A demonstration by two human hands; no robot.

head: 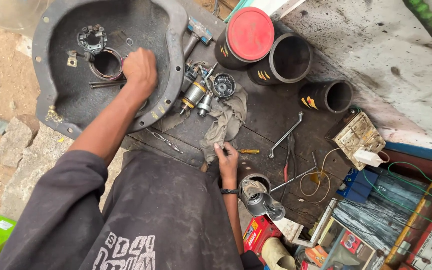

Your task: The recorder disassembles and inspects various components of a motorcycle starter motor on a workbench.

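L hand (139, 70) is being held fisted inside grey housing pan (56, 95), contents hidden, beside metal ring (106, 63); rag (223, 125) is being pinched by R hand (226, 157); armature (194, 93) nearby.

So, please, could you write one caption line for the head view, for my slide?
Left hand reaches into a grey metal housing; right hand pinches a dirty rag beside motor parts.

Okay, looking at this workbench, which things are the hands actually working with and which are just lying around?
In hand:
left hand inside the grey metal housing
right hand on the dirty rag
motor armature beside the rag

Lying about:
red-lidded black can
two open black tubes
bent spanner
switch box
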